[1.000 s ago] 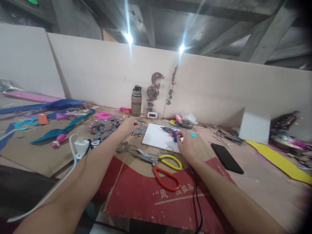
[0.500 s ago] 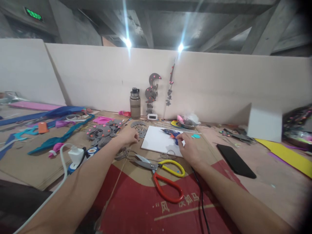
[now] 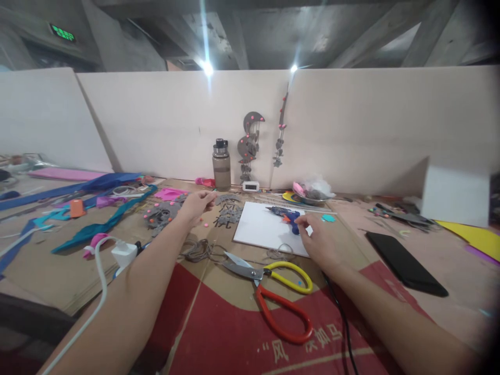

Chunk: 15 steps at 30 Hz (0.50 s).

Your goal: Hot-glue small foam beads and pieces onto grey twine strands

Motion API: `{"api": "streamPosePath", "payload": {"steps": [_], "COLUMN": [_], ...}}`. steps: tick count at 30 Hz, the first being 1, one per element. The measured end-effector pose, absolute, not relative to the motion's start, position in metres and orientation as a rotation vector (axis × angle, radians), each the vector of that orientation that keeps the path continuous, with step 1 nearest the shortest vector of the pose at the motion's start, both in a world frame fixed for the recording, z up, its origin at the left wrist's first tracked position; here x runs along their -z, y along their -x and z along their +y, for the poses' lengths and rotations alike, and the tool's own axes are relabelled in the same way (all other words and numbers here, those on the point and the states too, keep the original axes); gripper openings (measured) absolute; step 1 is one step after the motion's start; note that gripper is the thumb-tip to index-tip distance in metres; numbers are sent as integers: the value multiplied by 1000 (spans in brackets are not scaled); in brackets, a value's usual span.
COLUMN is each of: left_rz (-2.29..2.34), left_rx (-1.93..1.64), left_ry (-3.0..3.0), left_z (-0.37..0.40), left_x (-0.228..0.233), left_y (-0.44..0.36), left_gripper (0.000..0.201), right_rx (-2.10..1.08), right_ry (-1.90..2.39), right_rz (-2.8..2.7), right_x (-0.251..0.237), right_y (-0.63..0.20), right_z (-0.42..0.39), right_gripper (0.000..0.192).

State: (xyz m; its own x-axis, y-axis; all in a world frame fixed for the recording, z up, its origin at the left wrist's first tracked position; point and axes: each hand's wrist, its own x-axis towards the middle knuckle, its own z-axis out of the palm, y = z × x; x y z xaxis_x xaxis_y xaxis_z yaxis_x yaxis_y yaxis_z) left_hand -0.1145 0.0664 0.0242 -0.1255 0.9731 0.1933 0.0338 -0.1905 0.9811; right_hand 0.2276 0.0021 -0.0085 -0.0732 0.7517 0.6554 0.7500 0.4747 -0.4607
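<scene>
- glue gun (image 3: 284, 214) lies on its side on the white board (image 3: 260, 229), nozzle pointing left; the board looks to be a rest for the tip, keeping drips off the cardboard.
- right hand (image 3: 318, 240) rests at the board's near right corner, fingertips curled onto the blue handle end of the glue gun; it touches the gun, but a full grasp cannot be told from this angle.
- black cord (image 3: 339, 312) runs from under the right wrist toward the near edge, probably the gun's lead, so the gun sits within its reach.
- left hand (image 3: 197, 203) hovers above the grey felt cut-outs (image 3: 226, 212), fingers narrowed in a pinch; something thin may sit between the fingertips, too small to tell.
- small pink dots (image 3: 203, 224) lie just below that hand, beside more grey pieces with pink dots (image 3: 162, 212), sorted close to where the hand works.
- scissors (image 3: 273, 291) with one yellow and one red handle lie open on the red printed cardboard (image 3: 219, 333), between the two forearms, near to either hand.
- grey string (image 3: 199, 250) is bunched just left of the blades.
- water bottle (image 3: 221, 164) stands upright against the back panel, well apart from the glue.
- black phone (image 3: 406, 263) lies flat to the right, away from the work.
- white charger (image 3: 124, 253) sits beside the left forearm.
</scene>
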Motion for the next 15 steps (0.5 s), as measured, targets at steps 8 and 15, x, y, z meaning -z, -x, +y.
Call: {"api": "streamPosePath", "payload": {"steps": [8,15], "left_rz": [1159,1144], "left_rx": [-1412,-1407], "left_ry": [-1134,-1153], "left_z": [62,61], "left_x": [-22,-18], "left_y": [110,106], "left_gripper": [28,30], "right_rx": [-241,-171], "right_ry": [1393,1331], "right_rz": [-1494,-1619], "right_x": [17,16], "right_y": [-241,-239], "right_z": [17,13], "right_gripper": [20,16]}}
